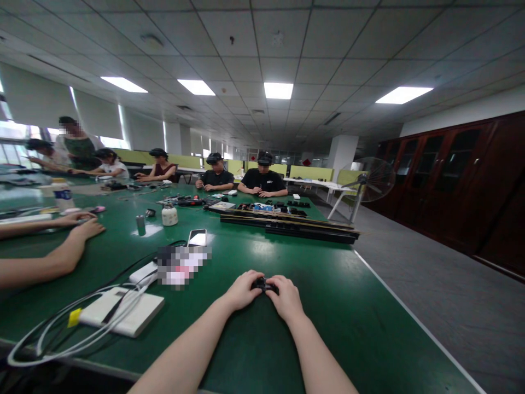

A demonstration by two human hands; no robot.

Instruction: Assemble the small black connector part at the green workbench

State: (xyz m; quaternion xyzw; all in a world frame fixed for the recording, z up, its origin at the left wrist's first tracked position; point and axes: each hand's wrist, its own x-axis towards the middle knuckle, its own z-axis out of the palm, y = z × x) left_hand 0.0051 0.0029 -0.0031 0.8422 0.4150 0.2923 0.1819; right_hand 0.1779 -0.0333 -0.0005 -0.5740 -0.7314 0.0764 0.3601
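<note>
Location type: open-plan office, with one area equipped as a workshop. Office indicators: tiled ceiling (283,24) with flush light panels (278,90); window blinds (98,115) at far left; white desks (318,182) with yellow-green partitions (309,173) at the far side; dark glazed cabinets (449,164) along the right. Workshop indicators: large green worktable (340,301) carrying long black bars (311,234), with people (264,180) seated at its far edge.

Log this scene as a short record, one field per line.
surface: glossy green tabletop
left grip: bare hand, fingers on the left end of a small black object, type unclear
right grip: bare hand, fingers on its right end
left side: flat white rectangular box
beyond: long black bars
far left: another person's bare hand
</note>
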